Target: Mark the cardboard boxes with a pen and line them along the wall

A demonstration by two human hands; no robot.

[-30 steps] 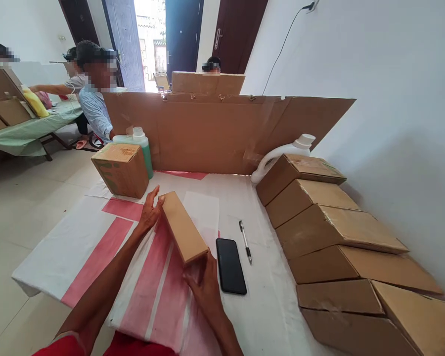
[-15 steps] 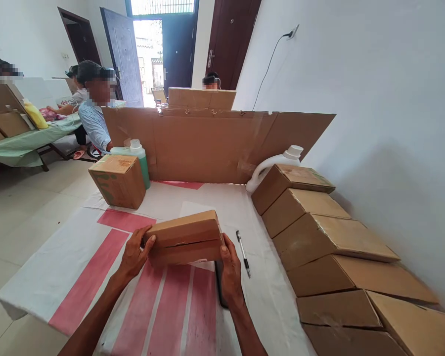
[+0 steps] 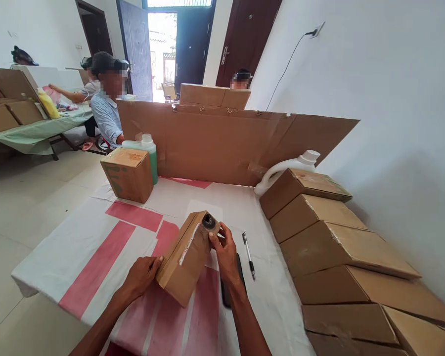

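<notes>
A small cardboard box (image 3: 187, 262) is tilted between my two hands, over the cloth-covered table. Its far end carries a dark, round black thing (image 3: 208, 221), too small to name, and a whitish strip runs along one face. My left hand (image 3: 143, 274) grips the near left end, thumb on the edge. Around the far right end, by the black thing, close the fingers of my right hand (image 3: 225, 249). A black phone-like object (image 3: 227, 291) lies partly hidden under my right wrist. Just right of it rests a pen (image 3: 248, 255).
Several cardboard boxes (image 3: 315, 247) line the table's right side. A white jug (image 3: 292, 165) stands behind them. At the back left, a box (image 3: 128, 174) stands before a green bottle (image 3: 151, 158). A cardboard panel (image 3: 215, 143) closes the far edge. People sit beyond, one in a blue shirt (image 3: 104, 116).
The box has turned from lying crosswise to pointing away from me, showing its strip and black thing. My left hand has moved lower. The view has shifted slightly left.
</notes>
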